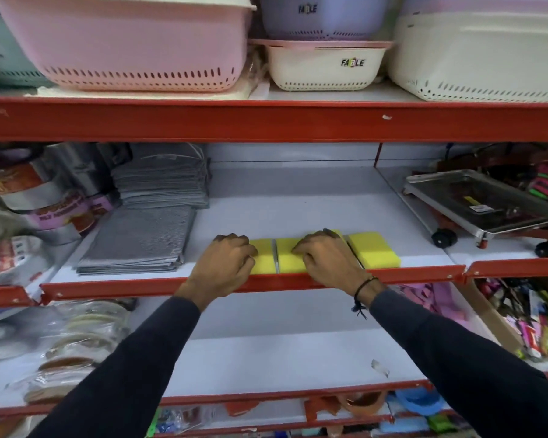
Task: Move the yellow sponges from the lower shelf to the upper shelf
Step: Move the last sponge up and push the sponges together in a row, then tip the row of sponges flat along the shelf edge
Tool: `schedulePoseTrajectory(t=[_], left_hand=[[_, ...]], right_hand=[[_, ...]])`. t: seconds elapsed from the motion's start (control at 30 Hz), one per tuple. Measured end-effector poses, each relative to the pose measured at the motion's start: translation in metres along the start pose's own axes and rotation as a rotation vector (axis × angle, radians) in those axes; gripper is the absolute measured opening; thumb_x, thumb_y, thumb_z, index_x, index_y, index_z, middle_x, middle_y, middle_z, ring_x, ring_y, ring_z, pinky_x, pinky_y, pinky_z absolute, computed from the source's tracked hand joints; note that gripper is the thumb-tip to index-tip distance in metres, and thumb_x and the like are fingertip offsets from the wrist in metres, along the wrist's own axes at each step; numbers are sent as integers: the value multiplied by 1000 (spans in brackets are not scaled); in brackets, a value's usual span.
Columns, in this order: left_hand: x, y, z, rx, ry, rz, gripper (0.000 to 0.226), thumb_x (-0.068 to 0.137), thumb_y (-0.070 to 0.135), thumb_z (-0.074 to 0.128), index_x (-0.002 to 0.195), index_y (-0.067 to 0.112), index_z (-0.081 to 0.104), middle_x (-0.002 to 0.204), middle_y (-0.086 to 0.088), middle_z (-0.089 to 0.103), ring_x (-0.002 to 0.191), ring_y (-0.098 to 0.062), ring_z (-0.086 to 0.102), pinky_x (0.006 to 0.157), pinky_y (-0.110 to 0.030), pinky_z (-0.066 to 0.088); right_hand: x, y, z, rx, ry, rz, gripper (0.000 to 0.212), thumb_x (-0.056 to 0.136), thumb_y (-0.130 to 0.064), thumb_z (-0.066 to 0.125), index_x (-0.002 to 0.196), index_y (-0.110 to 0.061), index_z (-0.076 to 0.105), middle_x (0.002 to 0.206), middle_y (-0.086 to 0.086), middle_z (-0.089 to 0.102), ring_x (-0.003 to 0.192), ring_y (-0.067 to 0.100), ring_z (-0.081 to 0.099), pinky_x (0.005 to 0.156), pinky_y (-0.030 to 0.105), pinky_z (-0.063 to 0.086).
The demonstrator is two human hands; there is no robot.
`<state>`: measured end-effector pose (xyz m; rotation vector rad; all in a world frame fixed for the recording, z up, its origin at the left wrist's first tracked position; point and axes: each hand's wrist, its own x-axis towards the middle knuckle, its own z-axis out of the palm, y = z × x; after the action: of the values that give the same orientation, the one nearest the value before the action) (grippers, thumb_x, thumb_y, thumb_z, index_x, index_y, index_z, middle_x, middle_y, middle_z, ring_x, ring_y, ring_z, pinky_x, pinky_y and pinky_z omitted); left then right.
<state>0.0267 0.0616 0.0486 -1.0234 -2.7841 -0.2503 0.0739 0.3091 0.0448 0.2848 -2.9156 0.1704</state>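
Note:
Three yellow sponges lie in a row at the front edge of the middle shelf [298, 213]. My left hand [225, 263] is curled over the left sponge [264, 259], covering its left part. My right hand [326, 257] is curled over the middle sponge [288, 259]; a dark scouring edge shows by my wrist. The right sponge [375, 249] lies free, just right of my right hand. The white shelf below [282, 358] has no sponges in view.
Grey folded cloths [140, 241] lie left of the sponges, with foil rolls [45, 197] further left. A steel trolley tray [484, 203] stands at the right. Plastic baskets [133, 42] fill the top shelf. The red shelf lip [266, 284] runs under my wrists.

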Motion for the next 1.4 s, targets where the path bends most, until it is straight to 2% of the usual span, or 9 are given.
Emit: schedulePoseTrajectory(t=[0.27,0.4,0.6,0.83,0.97,1.03,1.1,1.23,1.4], left_hand=[[-2,8,6,-83,-25,-57,39,90,25,42,107,5,70,108,-11,67,103,-31,60,88,-48,53],[-2,18,7,-7,-47,-15,56,92,32,38,141,19,62,120,-7,65,109,-29,61,90,-43,52],[-9,24,6,3,-68,17,54,91,28,41,136,19,69,114,-5,65,107,-28,60,91,-42,53],[-11,30,7,63,-95,75,62,96,28,48,158,28,46,122,-7,63,111,-29,57,96,-41,47],[-11,31,7,99,-135,71,59,96,37,42,154,34,52,126,-7,60,116,-29,54,98,-41,45],[-12,32,7,105,-138,53,61,94,39,41,153,35,54,125,-7,59,115,-28,54,98,-39,45],[-12,35,7,102,-131,35,63,90,40,39,151,35,56,123,-6,59,114,-28,53,96,-39,45],[-11,38,8,64,-119,16,66,83,41,46,146,34,62,124,-8,56,115,-30,55,95,-40,48],[-12,39,10,80,-113,24,63,84,38,60,147,35,60,146,-3,51,121,-30,52,99,-40,49]], right_hand=[[-1,-18,10,104,-3,-41,39,94,-8,48,122,-13,75,125,5,74,115,31,65,102,43,51],[-2,-13,5,153,-23,-36,41,94,-2,47,124,-12,74,130,5,72,120,29,63,106,39,50],[-10,-8,6,172,9,0,43,91,1,46,122,-11,74,129,5,73,121,27,64,108,39,50],[-11,-20,5,261,-13,-15,43,90,4,45,119,-7,75,126,9,74,120,28,65,107,34,49],[-8,14,-18,222,128,185,42,90,-7,48,122,-9,74,131,10,73,123,29,66,110,36,50],[-13,29,-22,119,56,240,42,90,-7,50,126,-6,71,135,14,70,123,34,65,112,38,48],[-20,30,-19,31,-34,225,41,90,-7,48,125,-7,71,134,15,69,120,36,65,107,40,50],[-30,24,-13,38,-4,179,43,90,-4,47,124,-10,73,129,11,69,117,35,64,99,43,54],[-34,16,-4,84,20,203,44,90,0,47,125,-5,72,127,12,70,115,37,63,101,40,52]])
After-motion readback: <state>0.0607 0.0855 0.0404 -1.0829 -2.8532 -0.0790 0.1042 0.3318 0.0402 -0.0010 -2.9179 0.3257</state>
